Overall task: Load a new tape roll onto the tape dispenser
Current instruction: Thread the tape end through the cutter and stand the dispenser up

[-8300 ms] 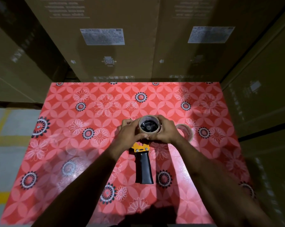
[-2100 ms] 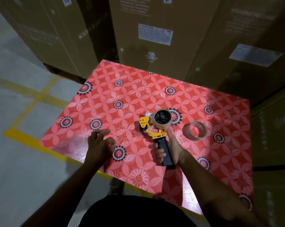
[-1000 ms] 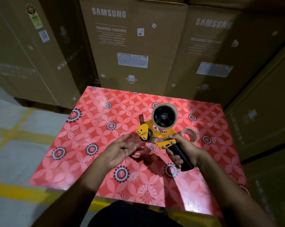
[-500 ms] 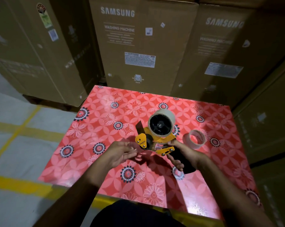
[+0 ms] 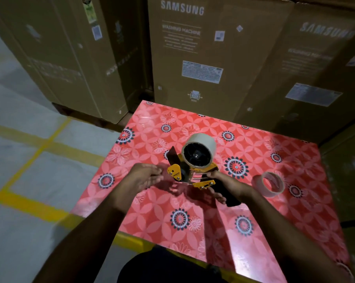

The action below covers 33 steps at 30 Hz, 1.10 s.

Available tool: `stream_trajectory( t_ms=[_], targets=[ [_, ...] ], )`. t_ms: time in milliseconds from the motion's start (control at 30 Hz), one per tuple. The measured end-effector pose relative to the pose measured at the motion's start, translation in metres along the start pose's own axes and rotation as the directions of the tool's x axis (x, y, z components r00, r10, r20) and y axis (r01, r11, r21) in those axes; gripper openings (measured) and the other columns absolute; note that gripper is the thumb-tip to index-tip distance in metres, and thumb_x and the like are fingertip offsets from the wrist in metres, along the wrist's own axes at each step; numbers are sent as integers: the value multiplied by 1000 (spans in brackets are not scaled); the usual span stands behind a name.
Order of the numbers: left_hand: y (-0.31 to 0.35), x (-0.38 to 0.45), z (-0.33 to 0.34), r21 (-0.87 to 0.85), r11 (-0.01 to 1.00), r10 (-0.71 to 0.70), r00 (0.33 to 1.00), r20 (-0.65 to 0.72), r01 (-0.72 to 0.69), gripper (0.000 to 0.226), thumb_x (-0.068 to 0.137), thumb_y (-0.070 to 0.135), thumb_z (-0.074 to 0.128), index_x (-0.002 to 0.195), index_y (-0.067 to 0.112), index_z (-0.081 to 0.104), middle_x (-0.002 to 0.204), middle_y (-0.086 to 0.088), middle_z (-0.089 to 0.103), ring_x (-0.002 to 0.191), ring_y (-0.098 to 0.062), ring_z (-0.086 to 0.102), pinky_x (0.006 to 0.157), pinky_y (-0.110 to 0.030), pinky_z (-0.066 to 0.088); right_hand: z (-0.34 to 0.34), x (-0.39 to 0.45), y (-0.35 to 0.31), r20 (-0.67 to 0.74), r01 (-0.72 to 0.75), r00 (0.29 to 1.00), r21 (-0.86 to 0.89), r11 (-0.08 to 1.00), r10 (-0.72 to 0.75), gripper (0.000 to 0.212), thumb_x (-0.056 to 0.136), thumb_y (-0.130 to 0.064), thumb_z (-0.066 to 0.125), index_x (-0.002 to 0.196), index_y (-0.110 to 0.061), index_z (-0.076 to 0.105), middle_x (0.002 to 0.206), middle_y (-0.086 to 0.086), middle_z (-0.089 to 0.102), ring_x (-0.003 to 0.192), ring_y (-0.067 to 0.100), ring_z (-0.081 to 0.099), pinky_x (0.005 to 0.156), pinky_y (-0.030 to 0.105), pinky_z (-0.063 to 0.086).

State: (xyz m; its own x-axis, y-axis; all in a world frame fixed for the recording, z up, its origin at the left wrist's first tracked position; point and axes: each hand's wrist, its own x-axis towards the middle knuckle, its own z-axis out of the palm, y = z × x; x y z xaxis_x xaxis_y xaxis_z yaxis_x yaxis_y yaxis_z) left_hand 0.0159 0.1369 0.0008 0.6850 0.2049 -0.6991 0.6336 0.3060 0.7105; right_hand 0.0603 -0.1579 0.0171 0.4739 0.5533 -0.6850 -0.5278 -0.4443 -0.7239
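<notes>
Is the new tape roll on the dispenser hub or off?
On: the tape roll rings the black hub of the dispenser, held up by the right hand.

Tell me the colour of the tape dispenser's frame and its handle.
In the head view, the tape dispenser has a yellow-orange frame and a black handle.

Worktop in front of me w/ red floral cover, glossy. Only one thing lying on it: a near-empty tape ring, flat, on my right side. Cardboard boxes stand at the far edge.
</notes>
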Motion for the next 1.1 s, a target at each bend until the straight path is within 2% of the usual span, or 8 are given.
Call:
stream_trajectory(
  t_ms=[233, 433, 567, 700, 833, 933, 1033, 1100],
  targets=[
    [11, 51, -67, 109, 987, 134, 973, -190, -114, 11, 85, -7, 74, 96, -5, 75, 64, -12, 73, 51, -16, 62, 54, -25, 57, 0, 28, -23, -8, -13, 1000, -1, 1000, 13, 56, 82, -62, 53, 63, -9, 52, 49, 5, 36, 35, 14, 30, 38, 22, 30],
    [14, 103, -82, 254, 953, 232, 936, -265, -165, 14, 82, -1, 78, 96, -3, 77, 52, -1, 67, 43, -13, 53, 48, -24, 47, 9, 68, -32, -82, -1, 997, -51, 999, -3, 56, 88, -62, 54, 66, -10, 53, 56, 8, 38, 43, 19, 29, 43, 27, 27],
    [1, 117, -76, 480, 857, 375, 866, -330, -188, 11, 85, 7, 77, 95, 7, 80, 83, -9, 78, 78, -27, 74, 73, -29, 57, 18, 89, -36, -140, -12, 990, -57, 998, 4, 57, 77, -63, 62, 77, -7, 53, 60, 7, 36, 47, 20, 26, 49, 34, 19],
    [-15, 120, -69, 711, 642, 638, 714, -288, -286, 14, 80, 12, 81, 90, 15, 72, 100, -12, 73, 99, -34, 66, 85, -32, 45, 27, 102, -31, -135, -14, 991, -22, 1000, 11, 49, 74, -58, 66, 76, -11, 57, 58, 4, 30, 48, 18, 20, 54, 39, 13],
    [-21, 121, -92, 656, 752, 522, 666, -534, -63, 62, 58, 41, 95, 101, 18, 58, 131, -13, 52, 126, -35, 43, 106, -51, 34, 30, 108, -20, -149, -36, 988, 8, 999, 37, 58, 78, -63, 66, 102, -11, 60, 60, 6, 31, 49, 19, 20, 53, 39, 13],
    [-24, 118, -92, 610, 792, 470, 662, -584, -24, 63, 62, 43, 93, 109, 19, 59, 140, -13, 47, 131, -35, 38, 105, -47, 30, 32, 105, -25, -120, -29, 992, 21, 999, 32, 50, 83, -58, 63, 88, -8, 65, 57, 4, 35, 45, 17, 24, 50, 34, 15],
    [-30, 117, -83, 729, 677, 610, 631, -479, -101, 54, 81, 36, 80, 126, 16, 57, 149, -14, 45, 139, -34, 35, 109, -51, 29, 29, 101, -26, -126, -22, 992, -14, 1000, 20, 48, 96, -45, 57, 56, -21, 68, 48, -3, 41, 42, 14, 28, 47, 29, 18],
    [-36, 117, -83, 877, 423, 756, 622, -203, -229, 49, 96, 35, 62, 140, 16, 50, 156, -12, 41, 145, -33, 32, 116, -55, 25, 28, 100, -25, -133, -28, 991, -18, 999, 25, 49, 99, -41, 56, 57, -21, 70, 48, -4, 45, 40, 13, 31, 45, 25, 21]
  ],
)
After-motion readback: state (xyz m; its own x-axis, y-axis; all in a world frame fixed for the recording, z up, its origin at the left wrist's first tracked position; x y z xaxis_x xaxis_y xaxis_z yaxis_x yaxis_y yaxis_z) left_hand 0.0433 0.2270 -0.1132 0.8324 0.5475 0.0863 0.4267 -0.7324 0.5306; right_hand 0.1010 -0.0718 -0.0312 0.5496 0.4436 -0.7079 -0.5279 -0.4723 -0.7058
